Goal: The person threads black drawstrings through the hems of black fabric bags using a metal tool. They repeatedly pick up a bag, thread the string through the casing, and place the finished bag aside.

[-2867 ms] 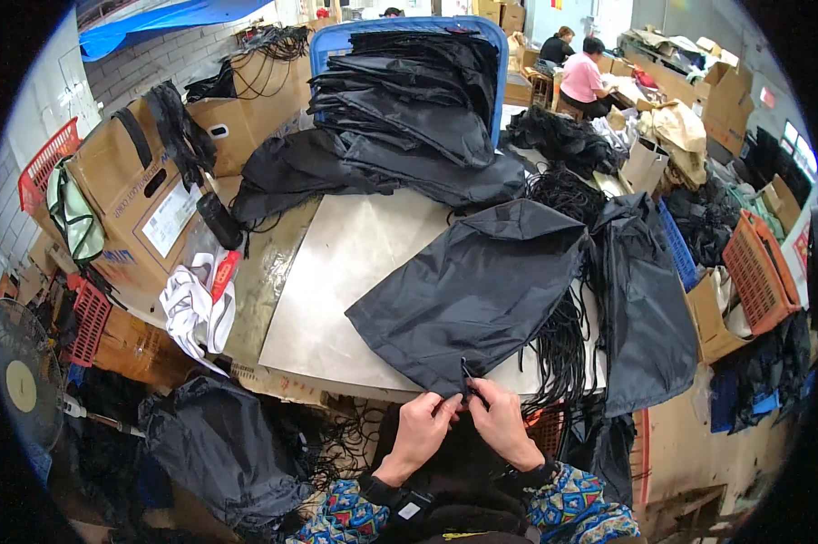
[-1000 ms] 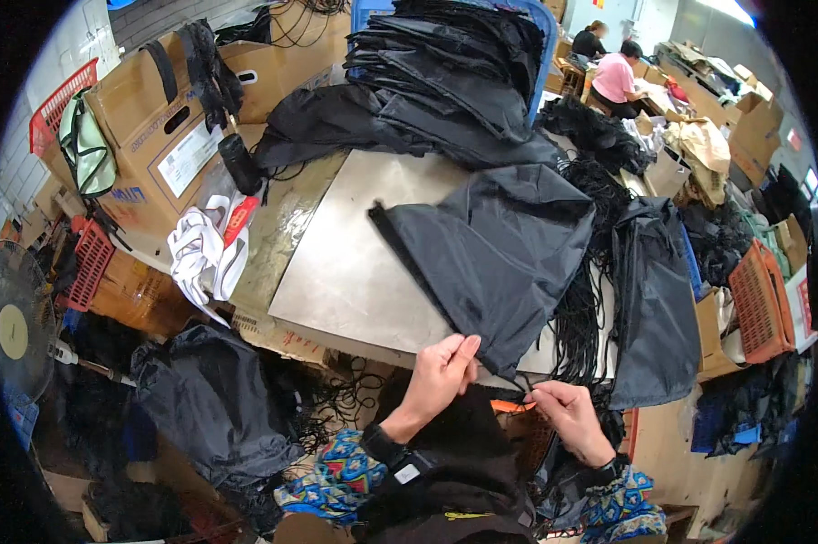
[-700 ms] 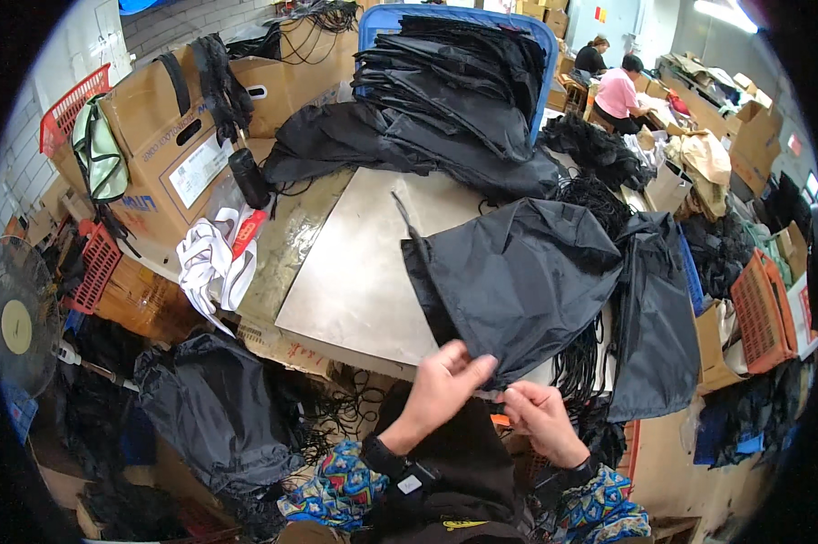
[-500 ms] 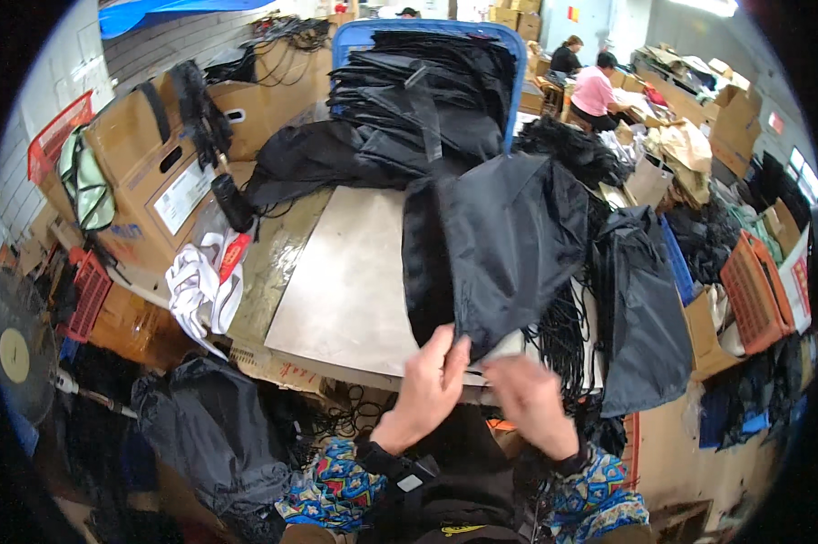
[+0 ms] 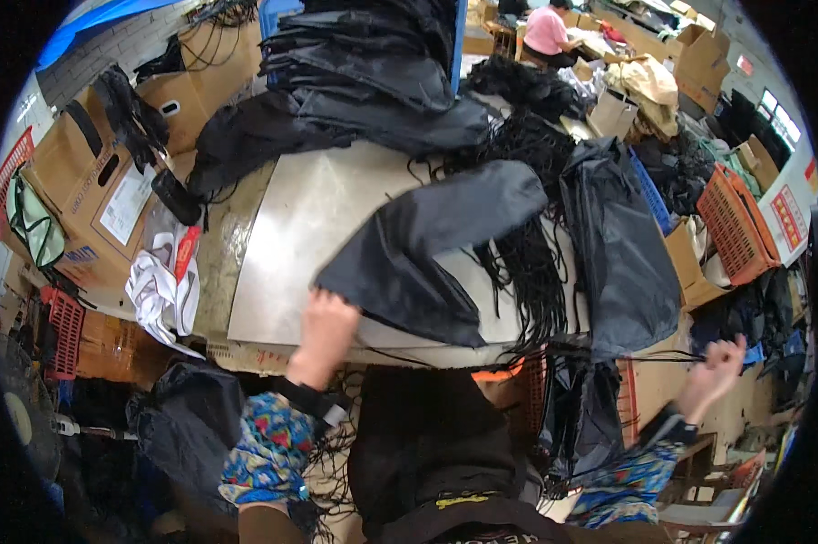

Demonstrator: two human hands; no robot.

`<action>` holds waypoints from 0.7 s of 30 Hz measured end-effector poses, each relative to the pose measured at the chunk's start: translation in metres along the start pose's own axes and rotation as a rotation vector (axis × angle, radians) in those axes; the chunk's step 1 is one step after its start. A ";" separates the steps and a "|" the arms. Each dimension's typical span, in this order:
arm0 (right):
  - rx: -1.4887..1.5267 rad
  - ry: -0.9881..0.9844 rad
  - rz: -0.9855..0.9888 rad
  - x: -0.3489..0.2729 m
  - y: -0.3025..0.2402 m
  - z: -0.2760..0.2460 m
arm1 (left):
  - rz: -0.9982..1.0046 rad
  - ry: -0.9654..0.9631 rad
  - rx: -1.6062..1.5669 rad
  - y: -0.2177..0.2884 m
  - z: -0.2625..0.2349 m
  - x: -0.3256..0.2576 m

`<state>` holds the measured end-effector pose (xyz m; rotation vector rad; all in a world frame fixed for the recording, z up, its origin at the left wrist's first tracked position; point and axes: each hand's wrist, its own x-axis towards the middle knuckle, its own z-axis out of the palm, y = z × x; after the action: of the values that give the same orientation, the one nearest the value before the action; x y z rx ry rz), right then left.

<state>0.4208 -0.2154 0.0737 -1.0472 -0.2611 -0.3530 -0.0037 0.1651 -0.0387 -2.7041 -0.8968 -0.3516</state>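
Note:
A black fabric bag (image 5: 427, 240) lies bent across the pale board (image 5: 287, 227) in front of me. My left hand (image 5: 329, 328) is closed on its near left corner. Far out to the right, past the table edge, my right hand (image 5: 713, 374) is closed around thin black cords (image 5: 654, 356), which run taut back toward the table. A thin cord also trails from near my left hand along the table's front edge; whether it is the same one I cannot tell. A heap of loose black cords (image 5: 536, 281) lies just right of the bag.
Behind the board, black bags (image 5: 364, 68) are piled before a blue bin (image 5: 458, 50). Another black bag (image 5: 622, 254) hangs over the right table edge. Cardboard boxes (image 5: 87, 177) and white straps (image 5: 164, 281) are at left; an orange basket (image 5: 738, 227) stands at right. A person (image 5: 547, 32) sits farther back.
My right hand has swung far right, drawing cords out. My left hand has moved left with the bag's corner, and the bag has gone from raised to lying across the board. The view has shifted.

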 end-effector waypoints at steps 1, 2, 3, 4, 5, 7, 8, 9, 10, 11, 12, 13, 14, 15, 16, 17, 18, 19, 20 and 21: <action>0.018 0.058 -0.043 0.028 -0.003 -0.037 | 0.025 0.084 -0.060 -0.018 0.002 -0.001; -0.014 -0.029 0.038 0.031 -0.004 -0.048 | 0.033 0.073 -0.120 -0.026 0.006 -0.001; -0.039 -0.116 0.120 0.033 -0.005 -0.054 | 0.037 0.066 -0.175 -0.032 0.008 -0.002; -0.071 -0.197 0.197 0.033 -0.009 -0.060 | 0.049 0.059 -0.239 -0.033 0.012 -0.004; -0.256 -0.135 0.230 -0.017 -0.005 -0.007 | -0.023 -0.009 -0.352 -0.025 0.003 -0.007; -0.508 -0.373 0.470 -0.081 0.002 0.043 | -0.160 -0.124 -0.614 -0.004 -0.024 -0.014; -0.396 -0.623 0.634 -0.107 0.012 0.054 | -0.115 -0.007 -0.716 0.005 -0.029 -0.017; -0.462 -0.842 0.719 -0.127 0.025 0.063 | -0.205 -0.022 -0.777 0.018 -0.039 -0.019; -0.460 -0.974 0.827 -0.152 0.032 0.082 | -0.391 -0.131 -1.073 0.032 -0.043 -0.028; -0.466 -1.127 0.927 -0.172 0.040 0.096 | -0.590 -0.238 -1.366 0.048 -0.046 -0.037; -0.442 -1.256 0.922 -0.191 0.054 0.099 | -0.630 -0.231 -1.563 0.067 -0.044 -0.041; -0.445 -1.338 0.880 -0.204 0.064 0.103 | -0.667 -0.221 -1.767 0.085 -0.042 -0.043; -0.494 -1.383 0.789 -0.217 0.074 0.106 | -0.661 -0.227 -1.799 0.102 -0.037 -0.044; -0.482 -1.415 0.792 -0.227 0.081 0.109 | -0.662 -0.229 -1.828 0.116 -0.033 -0.045; -0.440 -1.403 0.895 -0.234 0.081 0.114 | -0.660 -0.208 -1.825 0.126 -0.032 -0.045; -0.399 -1.388 0.996 -0.240 0.081 0.119 | -0.672 -0.261 -1.931 0.134 -0.032 -0.048; -0.339 -1.377 0.983 -0.245 0.083 0.121 | -0.555 -0.291 -1.844 0.135 -0.028 -0.052; -0.309 -1.385 0.984 -0.248 0.087 0.125 | -0.438 -0.320 -1.755 0.137 -0.025 -0.054; -0.279 -1.391 0.984 -0.249 0.093 0.131 | -0.464 -0.303 -1.732 0.140 -0.024 -0.056; -0.242 -1.401 0.983 -0.251 0.098 0.138 | -0.493 -0.281 -1.702 0.142 -0.026 -0.055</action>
<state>0.2252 -0.0098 -0.0319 -1.3797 -0.8926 1.3328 0.0363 0.0171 -0.0564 -3.9294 -1.9941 -1.3701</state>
